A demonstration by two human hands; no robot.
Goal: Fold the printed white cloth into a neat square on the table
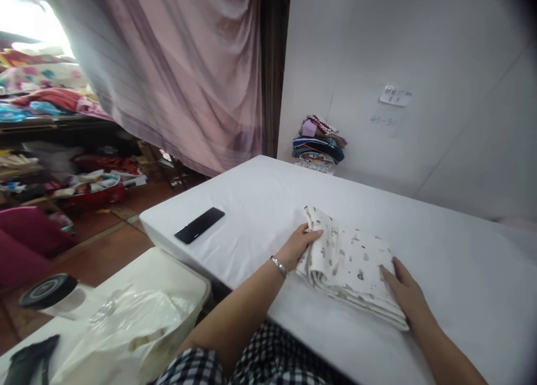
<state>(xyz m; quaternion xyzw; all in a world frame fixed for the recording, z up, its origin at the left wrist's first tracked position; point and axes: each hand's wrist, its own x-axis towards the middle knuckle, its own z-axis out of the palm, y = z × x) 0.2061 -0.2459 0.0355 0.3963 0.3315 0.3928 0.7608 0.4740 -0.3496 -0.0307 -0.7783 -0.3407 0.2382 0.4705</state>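
Observation:
A thick white cloth with a small grey and brown print (356, 267) lies on the white-covered table (260, 189), folded in layers. Its left end curls over in a raised fold. My left hand (300, 245), with a silver bracelet at the wrist, grips that fold, thumb on top and the other fingers partly hidden behind the cloth. At the opposite end, my right hand (405, 290) holds the right edge of the layers between thumb and fingers; some of its fingertips are hidden.
A black phone (199, 225) lies near the table's left edge. Folded clothes (319, 141) are stacked at the far wall. On a lower white surface at left are a clear plastic bag (138, 318) and a black-lidded jar (52, 292). A pink curtain (201, 77) hangs behind.

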